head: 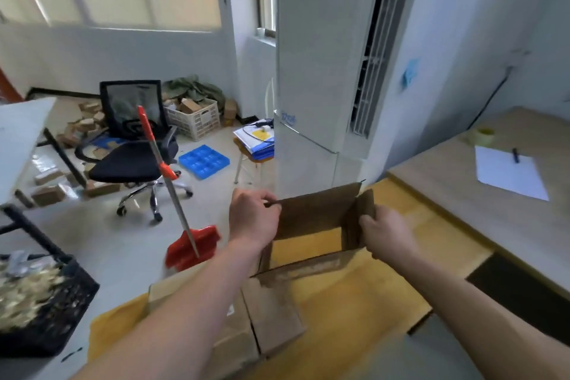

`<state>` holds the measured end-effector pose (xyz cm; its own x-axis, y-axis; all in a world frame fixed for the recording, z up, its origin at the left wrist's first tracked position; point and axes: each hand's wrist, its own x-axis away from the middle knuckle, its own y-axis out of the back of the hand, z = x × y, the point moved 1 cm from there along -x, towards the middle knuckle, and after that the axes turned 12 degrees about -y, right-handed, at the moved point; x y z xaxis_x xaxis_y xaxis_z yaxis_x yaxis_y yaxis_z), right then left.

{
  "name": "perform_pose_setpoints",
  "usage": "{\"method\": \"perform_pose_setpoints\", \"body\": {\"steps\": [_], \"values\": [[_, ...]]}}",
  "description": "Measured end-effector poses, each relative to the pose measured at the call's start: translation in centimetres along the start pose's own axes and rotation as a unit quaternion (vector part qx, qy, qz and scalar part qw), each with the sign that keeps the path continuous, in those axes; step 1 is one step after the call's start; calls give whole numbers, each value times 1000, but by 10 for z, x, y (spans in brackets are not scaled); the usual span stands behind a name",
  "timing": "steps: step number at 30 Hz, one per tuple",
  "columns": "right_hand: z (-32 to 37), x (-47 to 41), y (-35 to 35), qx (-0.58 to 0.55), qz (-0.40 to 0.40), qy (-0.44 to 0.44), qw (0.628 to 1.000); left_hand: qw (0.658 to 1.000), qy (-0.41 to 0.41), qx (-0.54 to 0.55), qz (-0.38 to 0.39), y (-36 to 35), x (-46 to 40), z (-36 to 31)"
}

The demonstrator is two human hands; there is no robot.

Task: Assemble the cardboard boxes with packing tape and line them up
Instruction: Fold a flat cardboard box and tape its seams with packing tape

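Observation:
I hold an opened brown cardboard box (314,213) up in front of me, over a yellow surface (354,302). The box is a hollow sleeve and the yellow shows through it. My left hand (253,216) grips its left edge near the top. My right hand (385,234) clasps its right side wall. Below my left forearm lies a flattened cardboard box (262,324) on the yellow surface. A roll of packing tape (482,136) sits far right on the wooden desk (493,210), away from both hands.
A white sheet (509,173) with a pen lies on the desk. A red dustpan (191,247) with a long handle stands left of the box. A black office chair (135,148), a blue tray (204,161), a black crate (43,302) and scattered small boxes crowd the floor. A white standing air conditioner (324,71) rises behind.

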<state>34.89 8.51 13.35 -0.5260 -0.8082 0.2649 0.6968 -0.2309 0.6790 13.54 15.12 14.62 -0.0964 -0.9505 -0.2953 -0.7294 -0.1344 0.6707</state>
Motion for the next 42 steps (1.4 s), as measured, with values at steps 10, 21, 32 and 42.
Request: {"method": "perform_pose_setpoints", "body": {"steps": [10, 21, 32, 42], "values": [[-91, -70, 84, -127, 53, -154, 978, 977, 92, -18, 190, -140, 5, -34], [-143, -142, 129, -90, 112, -159, 977, 980, 82, 1, 181, -217, -44, -64], [-149, -167, 117, -1, 61, -144, 988, 899, -36, 85, 428, -261, -65, -98], [-167, -160, 135, -59, 197, 23, 978, 857, -196, -31, 475, -265, -90, -79]]}}
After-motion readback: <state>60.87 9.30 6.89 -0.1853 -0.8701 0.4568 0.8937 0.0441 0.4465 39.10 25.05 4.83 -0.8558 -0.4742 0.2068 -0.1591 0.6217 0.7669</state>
